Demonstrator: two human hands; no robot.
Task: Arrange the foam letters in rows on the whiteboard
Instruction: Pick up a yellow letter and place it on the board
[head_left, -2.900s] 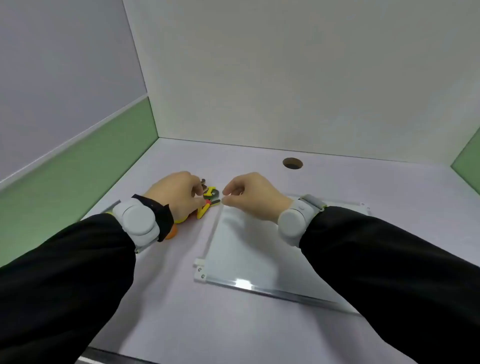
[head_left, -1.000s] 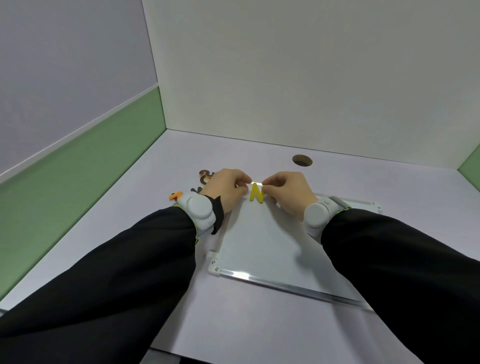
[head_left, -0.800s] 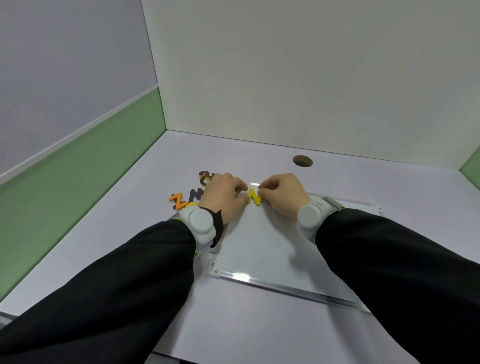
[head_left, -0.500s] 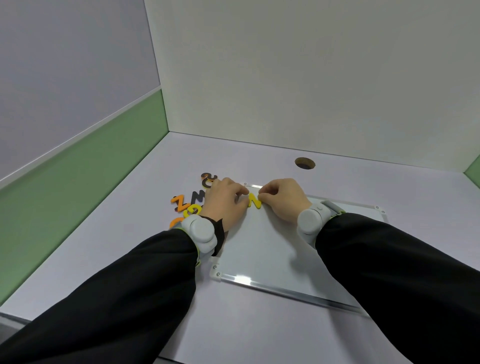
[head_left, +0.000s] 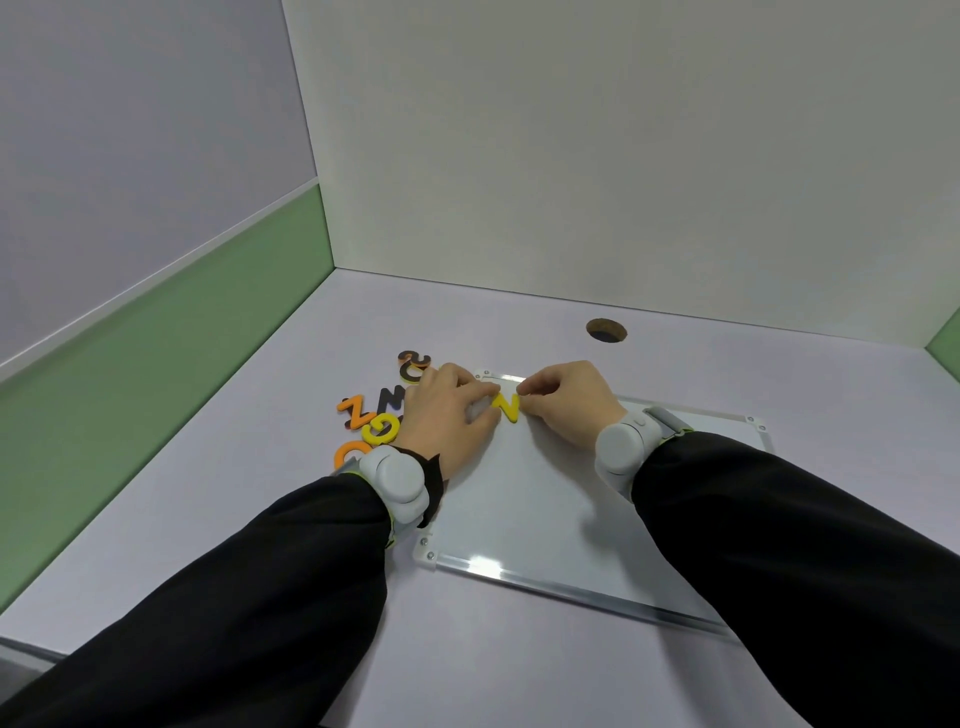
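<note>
yellow n (head_left: 506, 406), orange z (head_left: 355, 410), black sleeves (head_left: 291, 582), white whiteboard (head_left: 535, 504).

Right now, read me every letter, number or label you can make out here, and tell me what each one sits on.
"N": yellow foam letter on the whiteboard, near its far left corner, between both hands.
"Z": orange foam letter on the table.
"N": dark foam letter on the table.
"G": yellow foam letter on the table.
Dark curled piece and orange piece: not readable, the orange one partly hidden.
No printed labels or brands visible.

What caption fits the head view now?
Both hands, left and right, set a yellow N on the whiteboard; other letters wait beside it.
</note>
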